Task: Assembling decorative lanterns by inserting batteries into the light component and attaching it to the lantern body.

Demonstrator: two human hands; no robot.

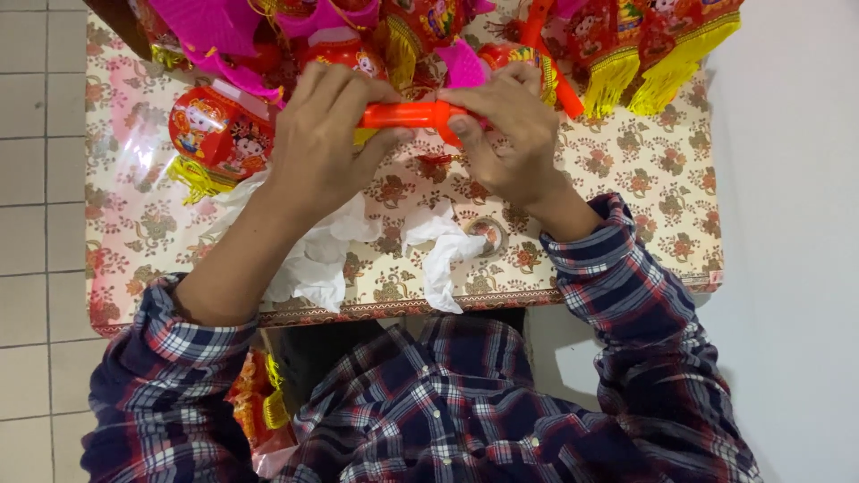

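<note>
I hold an orange plastic stick point(413, 115) level above the table, gripped at both ends. My left hand point(324, 134) wraps its left end, thumb underneath. My right hand point(510, 134) pinches its right end with fingers and thumb. Under the stick hang a yellow tassel and a red lantern part, mostly hidden by my hands. A round red lantern point(219, 130) with cartoon figures and a yellow fringe lies to the left of my left hand.
The table point(626, 179) has a floral plastic cover. Red and pink lanterns with yellow tassels point(662, 54) crowd its far edge. Crumpled white tissues point(443, 250) and a clear tape roll point(488, 234) lie near the front edge. Tiled floor to the left.
</note>
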